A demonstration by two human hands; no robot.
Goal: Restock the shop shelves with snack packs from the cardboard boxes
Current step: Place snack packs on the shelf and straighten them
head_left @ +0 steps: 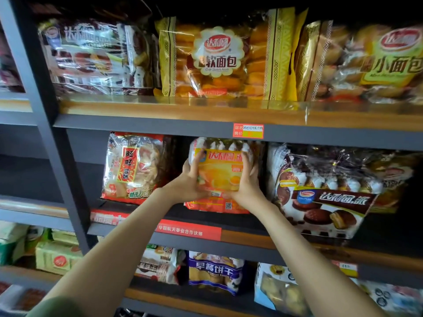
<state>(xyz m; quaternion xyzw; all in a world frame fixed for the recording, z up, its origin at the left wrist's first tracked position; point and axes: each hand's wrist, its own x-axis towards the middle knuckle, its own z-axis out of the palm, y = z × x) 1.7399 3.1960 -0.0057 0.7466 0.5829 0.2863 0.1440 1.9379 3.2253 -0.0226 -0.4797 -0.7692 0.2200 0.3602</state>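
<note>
Two hands: the left hand (191,179) and right hand (246,181) both clamp one yellow pie pack (219,177), fingers curled round its side edges, thumbs on the front.
Pack position: upright in the middle shelf (247,233) gap, between the rice cracker bag (131,168) and the chocolate pie pack (325,193); whether its base touches the board I cannot tell.
Weight: probably light, bulky for its mass.
Wrapper: glossy film, likely slippery and crinkly.
Contents: soft cakes, likely easy to crush.
Best hold: both side edges, low down, with gentle pressure.
</note>
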